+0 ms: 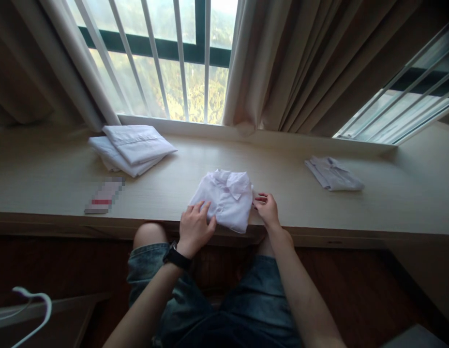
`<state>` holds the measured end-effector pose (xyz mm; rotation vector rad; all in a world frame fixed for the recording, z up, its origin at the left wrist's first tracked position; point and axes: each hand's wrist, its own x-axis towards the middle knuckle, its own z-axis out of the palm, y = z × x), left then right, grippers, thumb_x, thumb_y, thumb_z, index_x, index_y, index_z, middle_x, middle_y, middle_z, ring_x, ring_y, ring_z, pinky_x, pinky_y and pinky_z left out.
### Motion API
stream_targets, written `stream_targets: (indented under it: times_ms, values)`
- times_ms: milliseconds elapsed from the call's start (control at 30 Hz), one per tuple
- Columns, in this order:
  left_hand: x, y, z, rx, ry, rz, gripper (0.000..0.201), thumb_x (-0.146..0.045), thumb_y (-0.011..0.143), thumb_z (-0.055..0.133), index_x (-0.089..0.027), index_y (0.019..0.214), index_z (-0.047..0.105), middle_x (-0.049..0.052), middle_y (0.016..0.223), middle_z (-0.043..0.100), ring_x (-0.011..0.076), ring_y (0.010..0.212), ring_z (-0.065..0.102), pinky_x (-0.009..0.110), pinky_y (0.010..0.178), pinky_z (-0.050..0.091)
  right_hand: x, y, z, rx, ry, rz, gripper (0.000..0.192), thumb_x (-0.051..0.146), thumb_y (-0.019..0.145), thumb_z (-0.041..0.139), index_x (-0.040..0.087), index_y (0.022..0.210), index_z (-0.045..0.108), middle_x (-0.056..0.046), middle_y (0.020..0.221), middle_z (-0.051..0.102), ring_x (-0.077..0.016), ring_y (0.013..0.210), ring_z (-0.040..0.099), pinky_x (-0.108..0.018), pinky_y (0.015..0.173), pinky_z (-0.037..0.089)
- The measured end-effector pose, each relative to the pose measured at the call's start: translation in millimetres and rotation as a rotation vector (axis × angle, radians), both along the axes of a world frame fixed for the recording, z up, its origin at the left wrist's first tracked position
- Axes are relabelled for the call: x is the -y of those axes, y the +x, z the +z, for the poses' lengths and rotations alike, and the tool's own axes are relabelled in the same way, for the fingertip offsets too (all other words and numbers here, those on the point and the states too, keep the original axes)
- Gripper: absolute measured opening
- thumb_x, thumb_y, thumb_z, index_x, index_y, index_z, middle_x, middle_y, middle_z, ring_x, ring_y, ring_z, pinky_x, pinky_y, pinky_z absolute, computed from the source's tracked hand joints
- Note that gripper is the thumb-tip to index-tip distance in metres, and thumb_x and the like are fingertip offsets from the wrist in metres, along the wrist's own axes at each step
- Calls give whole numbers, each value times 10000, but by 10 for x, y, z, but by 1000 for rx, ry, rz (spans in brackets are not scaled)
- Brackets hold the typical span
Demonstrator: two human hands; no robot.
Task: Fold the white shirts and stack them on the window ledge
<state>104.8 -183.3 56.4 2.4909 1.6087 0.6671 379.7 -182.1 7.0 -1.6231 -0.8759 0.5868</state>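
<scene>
A folded white shirt (pixel 224 198) lies on the pale wooden ledge (pixel 282 193) below the window (pixel 166 58), near the ledge's front edge, its collar turned toward the window. It is a compact, slightly rumpled rectangle with one corner pointing at me. My left hand (pixel 194 227) rests flat on its near left corner, fingers spread, gripping nothing. My right hand (pixel 267 209) touches the shirt's right edge, fingertips pinching the cloth lightly. Left of the shirt sits a stack of folded white shirts (pixel 132 149); well to its right, another folded shirt (pixel 333 174).
</scene>
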Motion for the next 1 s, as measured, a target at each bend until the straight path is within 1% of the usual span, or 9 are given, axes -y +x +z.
stream_targets:
  times_ms: [100, 233, 367, 467, 533, 667, 767, 867, 1000]
  values:
    - [-510, 7, -48, 94, -16, 84, 496, -385, 913, 544, -140, 1340, 596, 155, 1353, 618, 308, 1240, 561, 438, 1072, 433, -65, 110, -64, 152, -117, -140, 370, 416, 754, 640, 185, 1041, 603, -86, 933, 688, -225, 830, 650, -361, 776, 529]
    - [-1177, 95, -271, 371, -352, 184, 534, -456, 870, 610, -117, 1282, 618, 174, 1198, 699, 287, 1085, 668, 388, 939, 517, -136, -99, -165, 279, -226, -66, 377, 374, 795, 603, 175, 1114, 629, -102, 979, 706, -233, 848, 649, -355, 817, 501]
    - [-1389, 113, -433, 500, -500, 186, 427, -355, 838, 634, -136, 1204, 661, 118, 1045, 754, 215, 886, 716, 307, 784, 550, -123, -263, -280, 380, -179, -75, 384, 331, 842, 539, 168, 1178, 626, -116, 1106, 693, -229, 919, 637, -345, 851, 488]
    - [-1450, 104, -400, 496, -459, 191, 484, -272, 795, 642, -146, 1263, 632, 116, 1130, 739, 220, 938, 708, 314, 824, 548, -64, -290, -355, 494, -99, -102, 372, 333, 893, 484, 164, 1188, 635, -121, 1156, 678, -235, 1004, 624, -347, 909, 473]
    - [-1549, 161, -301, 435, -344, 146, 534, -225, 778, 617, -154, 1308, 613, 116, 1249, 696, 235, 1035, 685, 340, 919, 532, -38, -296, -380, 537, -82, -105, 370, 327, 905, 473, 160, 1188, 644, -126, 1170, 674, -240, 1048, 615, -345, 935, 464]
    - [-1850, 472, -49, 124, -120, -205, 611, -180, 723, 621, -158, 1333, 625, 100, 1335, 651, 272, 1267, 564, 374, 1133, 398, -39, -313, -379, 555, -89, -119, 370, 317, 906, 480, 157, 1191, 653, -127, 1165, 676, -244, 1052, 617, -344, 933, 465]
    - [-1996, 726, 75, -16, -216, -412, 772, -134, 670, 632, -174, 1435, 537, 72, 1252, 691, 249, 1184, 610, 336, 1055, 461, -56, -321, -374, 561, -88, -121, 369, 314, 905, 486, 155, 1188, 662, -122, 1138, 682, -242, 1038, 622, -338, 926, 468]
    - [-1983, 823, 112, -49, -242, -473, 803, -91, 683, 586, -231, 1469, 497, 41, 1097, 717, 207, 983, 670, 301, 902, 519, -70, -320, -379, 565, -90, -127, 367, 309, 905, 486, 155, 1182, 671, -120, 1119, 685, -240, 1030, 624, -333, 922, 468]
    - [-1878, 743, 102, -125, -25, -456, 870, -108, 684, 595, -316, 1513, 433, 90, 1386, 565, 262, 1119, 619, 379, 958, 487, -79, -321, -381, 570, -92, -133, 370, 311, 909, 482, 149, 1179, 677, -124, 1108, 685, -245, 1027, 625, -339, 920, 469]
